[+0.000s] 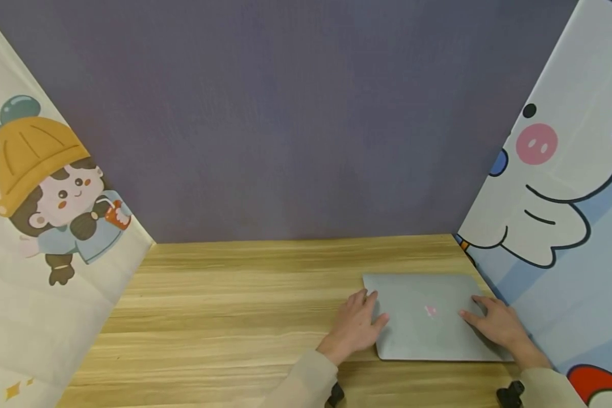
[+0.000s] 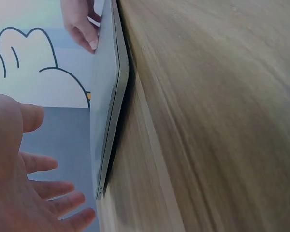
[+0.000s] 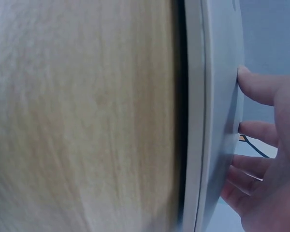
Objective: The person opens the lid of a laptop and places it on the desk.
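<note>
A closed silver laptop [image 1: 413,334] with a small pink mark on its lid lies flat at the table's right side. My left hand [image 1: 354,326] is at the laptop's left edge, its fingers spread and relaxed. In the left wrist view, that hand [image 2: 19,179] shows a gap between its fingertips and the laptop's side [image 2: 106,116]. On the lid's right part rests my right hand [image 1: 497,323]. The right wrist view shows this hand [image 3: 270,164] with its thumb and fingertips touching the lid [image 3: 222,116], not curled round the edge.
The wooden table [image 1: 224,317] stretches left of the laptop. A dark grey panel [image 1: 306,124] stands along the back. Cartoon-printed sheets border the left [image 1: 20,317] and right [image 1: 581,306], the right one close beside the laptop and right hand.
</note>
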{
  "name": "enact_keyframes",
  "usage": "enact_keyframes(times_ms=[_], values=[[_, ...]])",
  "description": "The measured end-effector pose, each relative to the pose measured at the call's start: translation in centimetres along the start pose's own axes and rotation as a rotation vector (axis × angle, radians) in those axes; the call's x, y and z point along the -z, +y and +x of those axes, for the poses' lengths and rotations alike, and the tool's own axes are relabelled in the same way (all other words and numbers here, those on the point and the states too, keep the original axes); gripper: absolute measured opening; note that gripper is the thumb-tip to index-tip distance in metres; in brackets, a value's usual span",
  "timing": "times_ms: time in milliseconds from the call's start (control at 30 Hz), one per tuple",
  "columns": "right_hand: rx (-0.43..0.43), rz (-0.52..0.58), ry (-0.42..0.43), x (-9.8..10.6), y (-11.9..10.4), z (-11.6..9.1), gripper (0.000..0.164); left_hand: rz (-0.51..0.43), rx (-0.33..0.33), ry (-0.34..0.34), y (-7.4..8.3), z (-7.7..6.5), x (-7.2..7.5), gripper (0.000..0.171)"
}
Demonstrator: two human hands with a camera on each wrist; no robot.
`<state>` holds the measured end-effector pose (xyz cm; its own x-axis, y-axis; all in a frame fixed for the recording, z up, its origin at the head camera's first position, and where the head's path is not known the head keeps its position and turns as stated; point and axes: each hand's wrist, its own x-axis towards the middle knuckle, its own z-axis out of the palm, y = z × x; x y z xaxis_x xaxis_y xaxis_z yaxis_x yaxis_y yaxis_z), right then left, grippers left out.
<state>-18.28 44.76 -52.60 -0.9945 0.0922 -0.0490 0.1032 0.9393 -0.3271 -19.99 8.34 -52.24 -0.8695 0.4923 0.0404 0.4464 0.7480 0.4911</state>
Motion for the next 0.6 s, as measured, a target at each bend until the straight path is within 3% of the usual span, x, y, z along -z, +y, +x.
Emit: enact_keyframes(times_ms=[233, 600], values=[[0.0, 0.001, -0.001, 0.0, 0.1, 0.1, 0.083, 0.032, 0.033, -0.019, 0.5, 0.7, -0.5, 0.064], [-0.002, -0.002, 0.009, -0.3, 0.3, 0.2, 0.083, 0.002, 0.068, -0.023, 0.8, 1.2, -1.2, 0.063]])
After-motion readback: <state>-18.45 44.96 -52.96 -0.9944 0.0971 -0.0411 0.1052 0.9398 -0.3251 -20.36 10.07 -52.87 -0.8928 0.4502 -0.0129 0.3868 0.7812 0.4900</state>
